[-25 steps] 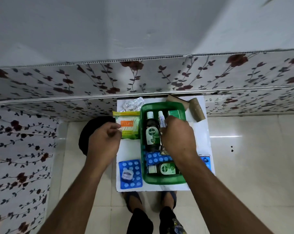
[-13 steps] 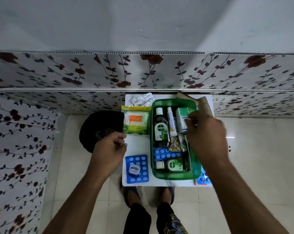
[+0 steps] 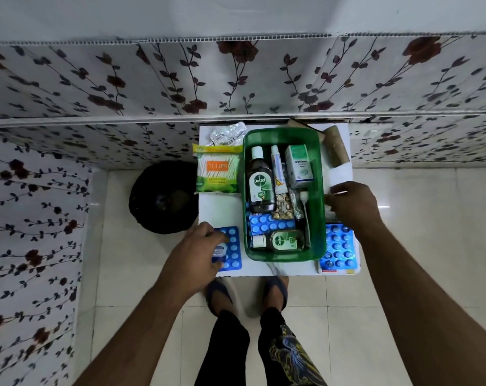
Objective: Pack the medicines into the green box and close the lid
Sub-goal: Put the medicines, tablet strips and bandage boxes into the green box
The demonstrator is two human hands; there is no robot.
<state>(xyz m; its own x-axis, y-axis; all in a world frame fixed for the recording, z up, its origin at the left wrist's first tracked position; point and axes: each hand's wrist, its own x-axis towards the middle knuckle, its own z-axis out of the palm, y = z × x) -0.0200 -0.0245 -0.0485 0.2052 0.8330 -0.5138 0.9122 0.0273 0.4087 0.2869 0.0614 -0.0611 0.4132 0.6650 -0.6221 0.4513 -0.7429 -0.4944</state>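
Now packing half done; I see left hand [image 3: 193, 253] closing on small jar [image 3: 219, 251] left of green box [image 3: 318, 218]; right hand [image 3: 353, 203] loosely spread at its right, holding nothing I can see. Next: lift jar in.

Box [image 3: 318, 162] at middle of table [image 3: 222, 207], lid off. Inside: tall bottle [image 3: 260, 185] at left, tube [image 3: 277, 169] beside it, carton [image 3: 300, 167] at right, pill strip [image 3: 269, 224] and small bottle [image 3: 281, 240] at near end. Left of box: swab packet [image 3: 216, 172], foil strip [image 3: 228, 135] behind it, blister sheet [image 3: 233, 249] nearer, left hand [image 3: 194, 252] upon it. Right of box: cardboard roll [image 3: 335, 146] at far end, second blister sheet [image 3: 338, 249] near, right hand [image 3: 353, 204] between. Bin [image 3: 161, 196] on floor, left of table.
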